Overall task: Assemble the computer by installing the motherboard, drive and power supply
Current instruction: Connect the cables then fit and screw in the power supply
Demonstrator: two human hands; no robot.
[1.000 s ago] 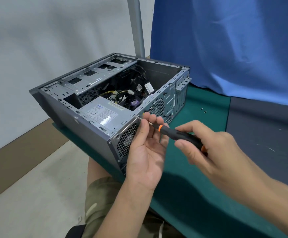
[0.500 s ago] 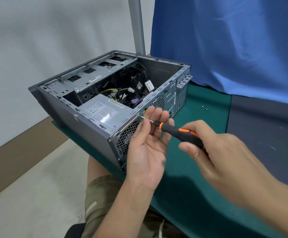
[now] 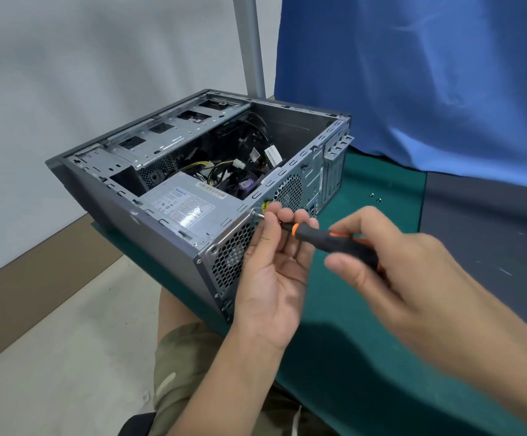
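Note:
An open grey computer case (image 3: 161,243) lies on its side on a green mat (image 3: 350,341), its corner hanging over the mat's near edge. The silver power supply (image 3: 186,206) sits in the case's near corner, with cables and a fan behind it. My right hand (image 3: 407,272) grips the black and orange screwdriver (image 3: 322,237). Its tip is on a screw (image 3: 253,212) in the rear panel above the power supply grille. My left hand (image 3: 271,287) is palm up against the grille, thumb and fingertips pinching the shaft near the tip.
Two loose screws (image 3: 375,198) lie on the mat right of the case. A dark grey panel (image 3: 492,247) adjoins the mat on the right. A blue cloth (image 3: 413,73) hangs behind, beside a grey pole (image 3: 252,42). My knee and the floor are below the case.
Both hands stay at the same screw. The screwdriver handle has rotated in my right hand, and an orange stripe shows on top.

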